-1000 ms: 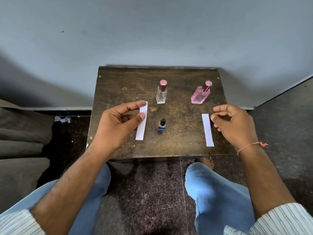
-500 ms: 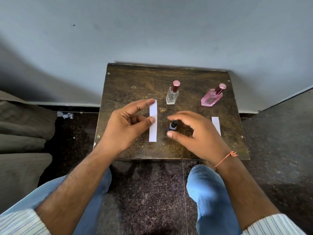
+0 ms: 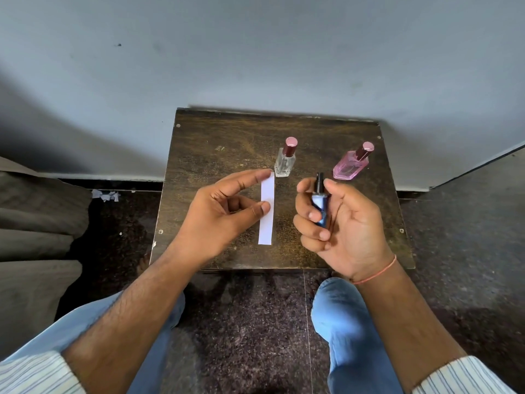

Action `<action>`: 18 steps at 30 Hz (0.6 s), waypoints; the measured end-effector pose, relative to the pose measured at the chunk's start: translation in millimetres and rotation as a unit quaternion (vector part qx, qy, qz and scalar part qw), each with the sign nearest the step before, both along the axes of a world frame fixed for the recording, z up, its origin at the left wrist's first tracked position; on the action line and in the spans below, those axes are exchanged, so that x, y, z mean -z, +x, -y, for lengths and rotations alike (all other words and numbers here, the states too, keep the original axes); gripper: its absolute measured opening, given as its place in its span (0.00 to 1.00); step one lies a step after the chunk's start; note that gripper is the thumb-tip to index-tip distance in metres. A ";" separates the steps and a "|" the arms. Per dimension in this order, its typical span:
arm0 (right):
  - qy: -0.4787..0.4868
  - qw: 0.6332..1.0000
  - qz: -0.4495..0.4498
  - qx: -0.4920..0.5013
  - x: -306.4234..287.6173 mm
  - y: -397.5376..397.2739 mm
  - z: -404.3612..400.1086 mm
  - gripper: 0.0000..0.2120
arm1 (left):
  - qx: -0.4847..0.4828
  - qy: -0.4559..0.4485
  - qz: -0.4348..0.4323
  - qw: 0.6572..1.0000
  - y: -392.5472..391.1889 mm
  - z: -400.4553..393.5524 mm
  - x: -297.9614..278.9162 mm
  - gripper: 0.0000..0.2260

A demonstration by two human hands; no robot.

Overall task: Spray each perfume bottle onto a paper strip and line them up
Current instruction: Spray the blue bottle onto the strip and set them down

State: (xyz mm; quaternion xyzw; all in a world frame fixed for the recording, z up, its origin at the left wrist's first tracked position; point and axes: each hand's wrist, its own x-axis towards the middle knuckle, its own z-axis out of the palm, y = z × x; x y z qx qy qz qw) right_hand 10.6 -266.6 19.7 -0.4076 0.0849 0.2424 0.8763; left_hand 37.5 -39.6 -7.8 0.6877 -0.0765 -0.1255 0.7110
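My left hand (image 3: 224,214) pinches a white paper strip (image 3: 267,211) between thumb and forefinger, holding it upright over the small wooden table (image 3: 216,143). Just to its right, my right hand (image 3: 341,223) grips a small blue perfume bottle (image 3: 320,204) with a black nozzle, lifted off the table, forefinger near the top. A clear bottle (image 3: 285,163) with a dark red cap stands behind the strip. A pink bottle (image 3: 351,166) stands at the back right. The second strip is hidden behind my right hand.
The table stands against a grey wall. My knees in blue jeans (image 3: 349,331) are below its front edge, over a dark speckled floor. Scraps of paper (image 3: 105,195) lie on the floor to the left, beside a grey cushion (image 3: 34,223).
My right hand left the second strip at the right, reached to the small blue bottle in the middle, closed on it and lifted it beside the strip in my left hand.
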 end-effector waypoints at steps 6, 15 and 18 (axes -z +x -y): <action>0.014 0.999 -0.039 -0.018 -6.4 -0.4 2.6 0.24 | 0.015 -0.005 0.011 1.000 1.9 7.6 1.4 0.24; -0.297 0.951 0.030 0.082 -9.7 -1.5 -9.7 0.21 | 0.023 0.001 0.027 0.999 -0.7 15.7 2.7 0.24; -0.425 0.888 0.127 0.122 -9.4 -3.9 -14.5 0.16 | 0.027 0.000 0.029 0.999 -1.4 18.7 3.3 0.24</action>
